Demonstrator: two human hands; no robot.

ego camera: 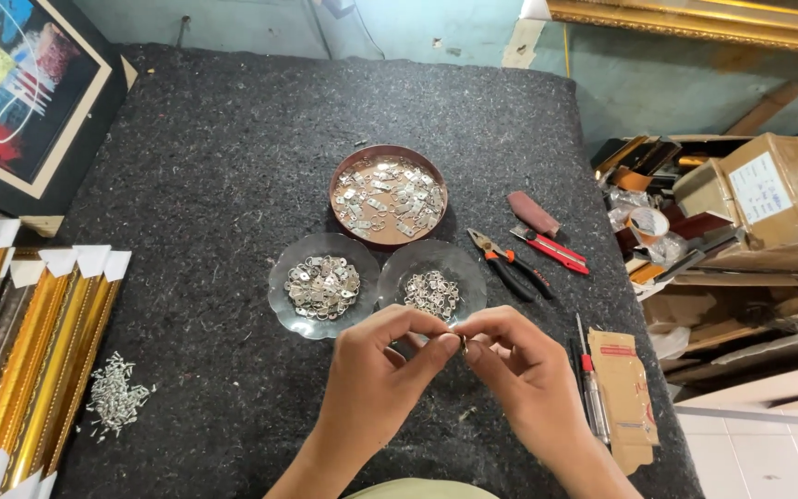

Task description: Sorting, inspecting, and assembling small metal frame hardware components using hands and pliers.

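Observation:
My left hand (382,370) and my right hand (521,362) meet at the fingertips over the dark felt table (214,176). Together they pinch a small metal piece (463,346), mostly hidden by the fingers. Just beyond the hands stand two clear glass dishes: the left dish (322,285) holds small flat metal plates, the right dish (432,282) holds small metal rings. Behind them a round brown tray (388,195) is filled with several assembled metal hangers.
Red-handled pliers (508,263), a red utility knife (551,249) and a brown pouch (532,212) lie right of the dishes. A screwdriver (589,379) and cardboard pack (624,388) lie by my right wrist. Gold frame mouldings (20,360) and loose staples (114,395) sit left. Framed painting (11,88) stands far left.

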